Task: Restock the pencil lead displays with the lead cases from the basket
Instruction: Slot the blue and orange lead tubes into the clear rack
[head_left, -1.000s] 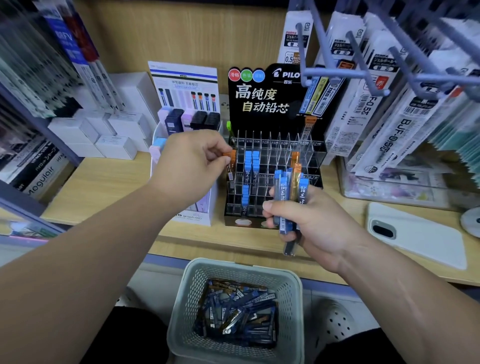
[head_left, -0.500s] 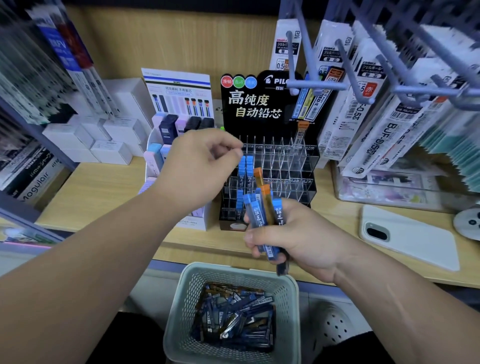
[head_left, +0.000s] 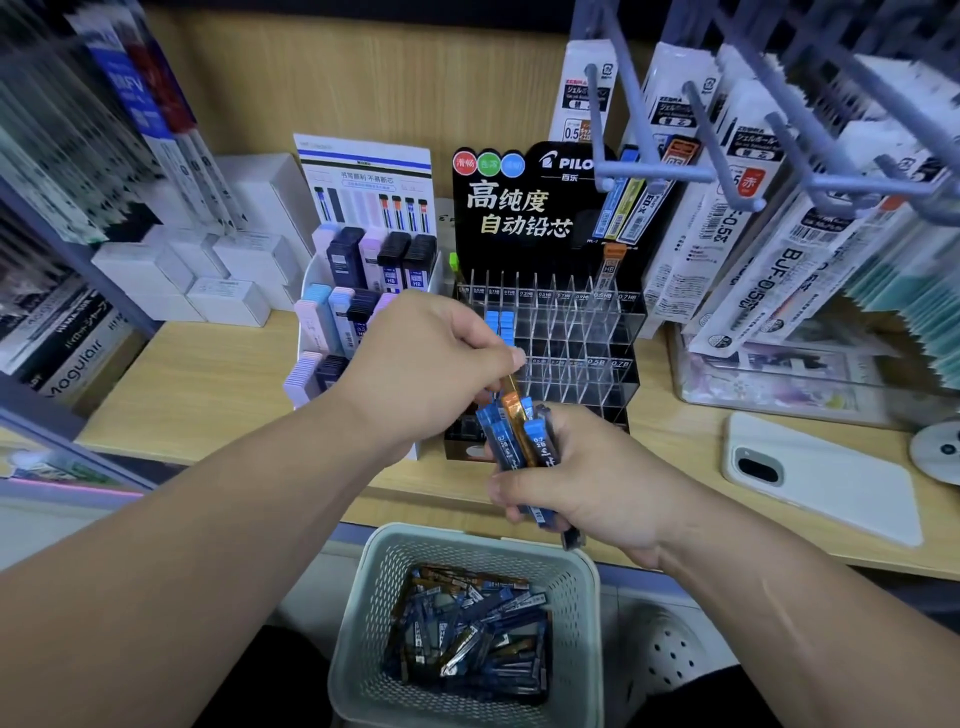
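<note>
- Wooden shop bench (head_left: 197, 374) below hanging refill packs (head_left: 737, 218), crowded with stationery stock.
- Left hand (head_left: 426, 374) poised over the bundle, fingers (head_left: 515, 358) pinching the top of one orange lead case (head_left: 511, 410).
- Right hand (head_left: 587, 478) wrapped round a bundle of lead cases (head_left: 498, 441), mostly blue-capped, just near of the black display (head_left: 519, 208).
- Best drawn straight up out of the bundle, with the right-hand grip eased a touch (tight packing would likely drag a blue neighbour along).
- Then matched to a slot by the size label on the divider and lowered upright, cap up.
- Black display: clear tiered slots, mostly bare; blue caps (head_left: 500, 325) in two short columns at far left; one orange-capped case (head_left: 610, 265) upright in the far row.
- White display (head_left: 317, 270) to the left: flat cases in dark and pastel shades.
- Basket (head_left: 363, 597) nearest, below the bench edge: loose heap of lead cases (head_left: 467, 629) covering the bottom.
</note>
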